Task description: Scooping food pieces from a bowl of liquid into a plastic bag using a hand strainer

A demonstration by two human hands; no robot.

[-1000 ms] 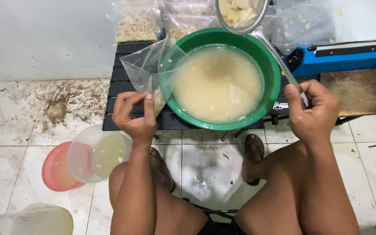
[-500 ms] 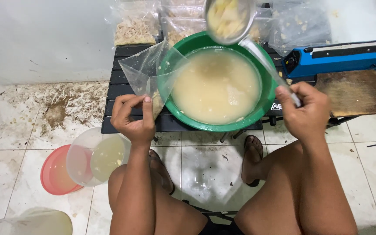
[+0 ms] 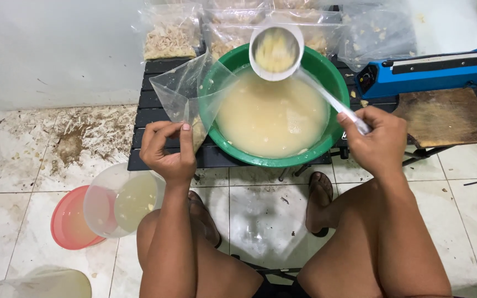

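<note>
Broth fills the green basin (image 3: 327,83) almost to the rim, pale and cloudy, and the basin sits on a low black slatted counter (image 3: 155,99) right in front of the seated person's knees, so both hands reach it without stretching. The right hand (image 3: 379,140) is closed around the end of a long white handle, and the ladle (image 3: 276,52) at its far end hangs above the back of the basin, level enough to keep its load of pale yellowish pieces from slipping out; anything that drips falls back into the liquid. The left hand (image 3: 167,152) pinches the lower edge of a clear plastic bag (image 3: 191,91) between thumb and fingers, holding it up beside the basin's left rim with its mouth tilted toward the ladle. A few scraps already cling inside the bag. The hands are well apart, one on each side of the basin.

Behind the basin, filled clear bags (image 3: 172,36) of shredded pale stuff lean against the wall. To the right lie a blue bar-shaped sealing tool (image 3: 432,69) and a worn wooden board (image 3: 443,116), close at hand. On the tiled floor (image 3: 260,221) by the person's left knee stands a clear tub (image 3: 120,201) holding some yellowish liquid, resting partly on a red lid (image 3: 70,223). The floor farther left is strewn with damp scraps.
</note>
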